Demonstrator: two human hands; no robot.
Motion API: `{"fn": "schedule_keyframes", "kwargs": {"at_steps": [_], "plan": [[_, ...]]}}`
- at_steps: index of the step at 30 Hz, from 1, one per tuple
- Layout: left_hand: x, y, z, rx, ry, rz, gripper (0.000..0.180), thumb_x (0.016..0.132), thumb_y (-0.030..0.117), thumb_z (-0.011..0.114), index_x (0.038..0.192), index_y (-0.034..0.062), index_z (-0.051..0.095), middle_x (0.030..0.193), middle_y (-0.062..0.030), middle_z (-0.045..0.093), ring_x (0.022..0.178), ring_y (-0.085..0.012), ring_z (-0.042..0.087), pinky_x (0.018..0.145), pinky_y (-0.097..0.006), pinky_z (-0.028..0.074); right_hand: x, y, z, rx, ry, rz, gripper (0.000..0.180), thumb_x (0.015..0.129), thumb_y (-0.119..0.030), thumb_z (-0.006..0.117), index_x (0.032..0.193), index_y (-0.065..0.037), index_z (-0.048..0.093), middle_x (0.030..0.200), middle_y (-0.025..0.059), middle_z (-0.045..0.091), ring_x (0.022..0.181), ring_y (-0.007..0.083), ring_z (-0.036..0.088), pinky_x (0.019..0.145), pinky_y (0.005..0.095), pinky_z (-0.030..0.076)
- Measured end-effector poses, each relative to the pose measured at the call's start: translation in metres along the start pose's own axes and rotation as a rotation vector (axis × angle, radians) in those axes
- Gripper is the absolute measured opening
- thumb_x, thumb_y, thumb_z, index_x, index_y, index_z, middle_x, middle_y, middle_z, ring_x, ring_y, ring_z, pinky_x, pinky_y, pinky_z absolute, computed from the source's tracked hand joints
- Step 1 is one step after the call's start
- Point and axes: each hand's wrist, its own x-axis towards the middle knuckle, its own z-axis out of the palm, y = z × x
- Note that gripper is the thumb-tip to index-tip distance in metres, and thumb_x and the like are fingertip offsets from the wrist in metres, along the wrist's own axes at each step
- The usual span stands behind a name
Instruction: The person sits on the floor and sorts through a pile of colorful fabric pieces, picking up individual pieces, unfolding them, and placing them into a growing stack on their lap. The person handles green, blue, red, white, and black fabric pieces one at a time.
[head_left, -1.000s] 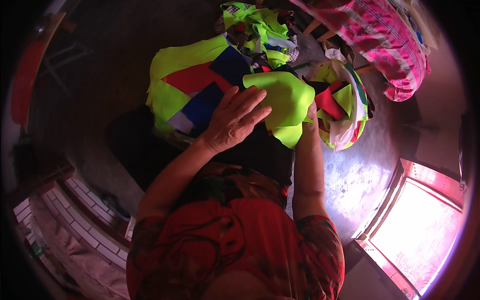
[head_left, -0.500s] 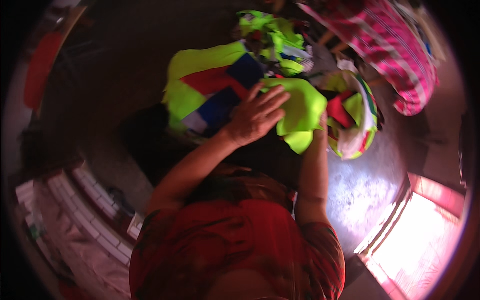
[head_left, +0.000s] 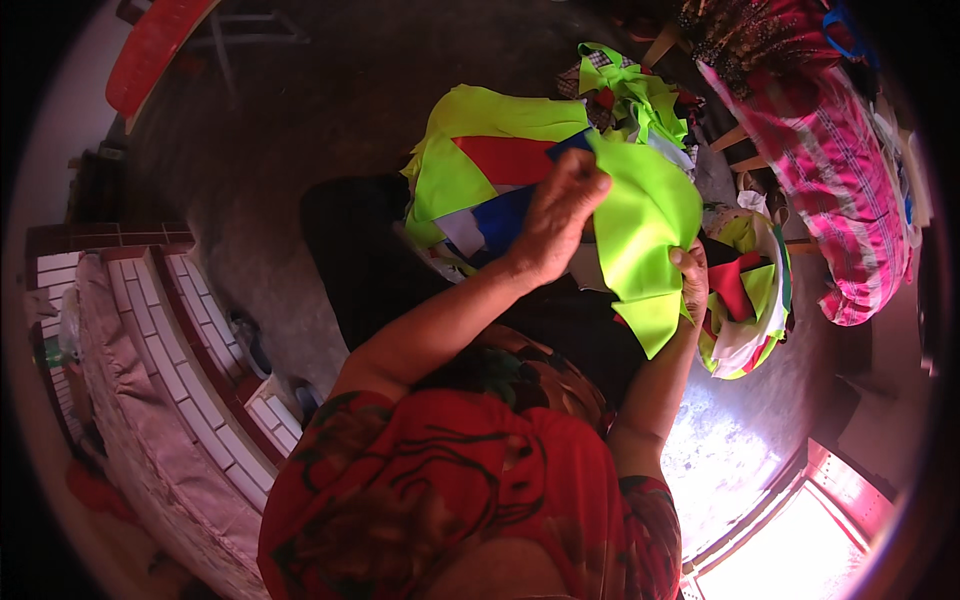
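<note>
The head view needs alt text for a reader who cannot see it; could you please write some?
A person's right hand grips a bright yellow-green cloth piece, with the left hand at its opposite edge. Beyond lies a pile of yellow-green, red and blue cloth, and to the right are a round heap of mixed cloth and a pink plaid cloth.

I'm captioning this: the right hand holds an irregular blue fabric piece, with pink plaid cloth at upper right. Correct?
The colour is wrong: the head view shows the right hand holding an irregular lime-green fabric piece, with pink plaid cloth at upper right.
</note>
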Motion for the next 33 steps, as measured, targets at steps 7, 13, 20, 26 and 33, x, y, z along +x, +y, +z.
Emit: {"fn": "schedule_keyframes", "kwargs": {"at_steps": [7, 13, 20, 26, 33], "plan": [[-0.008, 0.001, -0.033, -0.126, 0.095, -0.039, 0.016, 0.094, 0.021, 0.057, 0.101, 0.009, 0.049, 0.094, 0.0008, 0.053, 0.086, -0.0065, 0.052, 0.076, -0.023, 0.046, 0.0, -0.008, 0.023, 0.012, -0.166, 0.083, 0.049, 0.066, -0.009, 0.068, 0.112, 0.007, 0.058, 0.094, 0.0109, 0.067, 0.08, 0.0169, 0.066, 0.076, 0.0286, 0.054], [-0.003, 0.007, -0.043, -0.015, 0.093, 0.055, 0.02, 0.095, 0.023, 0.057, 0.106, 0.0088, 0.049, 0.097, 0.0019, 0.053, 0.089, -0.0065, 0.05, 0.08, -0.023, 0.044, 0.006, -0.014, 0.042, -0.076, -0.142, 0.142, 0.042, 0.071, -0.008, 0.072, 0.109, 0.004, 0.059, 0.095, 0.01, 0.067, 0.08, 0.0157, 0.066, 0.077, 0.0289, 0.054], [0.012, 0.045, -0.07, 0.121, 0.284, 0.267, 0.025, 0.095, 0.027, 0.056, 0.109, 0.0077, 0.051, 0.102, -0.0018, 0.057, 0.094, -0.0096, 0.051, 0.087, -0.028, 0.044, 0.014, -0.008, 0.029, -0.25, -0.216, 0.126, 0.032, 0.071, -0.004, 0.076, 0.097, -0.004, 0.059, 0.09, 0.001, 0.064, 0.081, 0.0091, 0.06, 0.075, 0.0232, 0.048], [0.039, 0.082, -0.092, 0.136, 0.321, 0.371, 0.025, 0.095, 0.026, 0.057, 0.109, 0.007, 0.049, 0.097, -0.0009, 0.055, 0.088, -0.0096, 0.053, 0.08, -0.027, 0.047, 0.016, -0.006, 0.024, -0.174, -0.266, 0.103, 0.028, 0.07, 0.0, 0.074, 0.094, -0.003, 0.059, 0.088, 0.0022, 0.064, 0.079, 0.0093, 0.06, 0.073, 0.0225, 0.049], [0.055, 0.1, -0.074, -0.058, 0.106, 0.355, 0.02, 0.098, 0.019, 0.049, 0.114, 0.0069, 0.05, 0.114, -0.005, 0.058, 0.106, -0.0166, 0.056, 0.091, -0.033, 0.047, 0.014, -0.007, 0.026, -0.164, -0.239, 0.101, 0.023, 0.07, 0.002, 0.071, 0.087, -0.004, 0.056, 0.086, 0.0024, 0.062, 0.077, 0.0083, 0.059, 0.071, 0.0207, 0.047]]}}
